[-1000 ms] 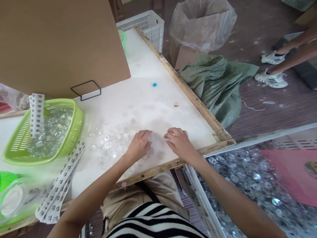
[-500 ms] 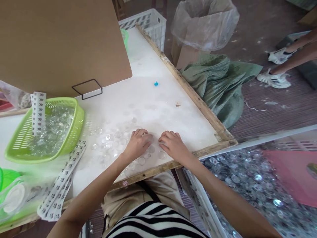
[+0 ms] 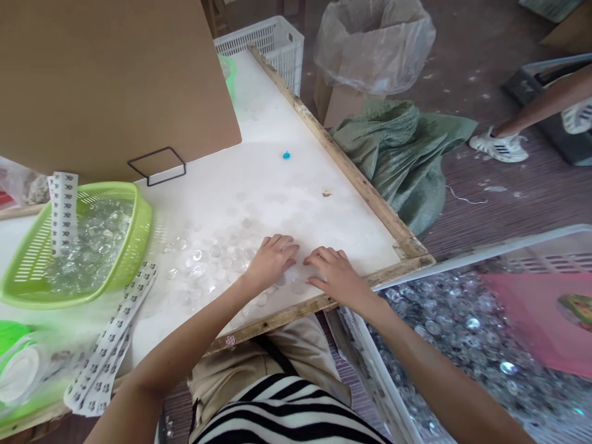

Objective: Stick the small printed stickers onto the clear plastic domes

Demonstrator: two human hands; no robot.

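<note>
My left hand [image 3: 272, 260] is over the white tabletop [image 3: 208, 197] near its front edge. Its fingers are bent toward the thumb, and whatever lies between them is too small to make out. Facing it from the right, my right hand [image 3: 332, 270] has curled fingers with a gap to the thumb, and nothing shows in that gap. Small clear round discs [image 3: 198, 254] are scattered on the table to the left of and under my left hand. A few more lie between the two hands, partly hidden.
A green basket [image 3: 144, 216] of clear pieces stands at left beside printed sticker strips [image 3: 118, 327]. Cardboard [image 3: 115, 80] rises behind a black wire frame [image 3: 157, 166]. Wooden edging [image 3: 342, 148] borders the table. At right is a crate of clear pieces [image 3: 430, 327]. A person's foot [image 3: 499, 147] is beyond.
Both hands have shifted slightly right across the tabletop, still facing each other. The view has moved a little, and the other person's legs have changed position.
</note>
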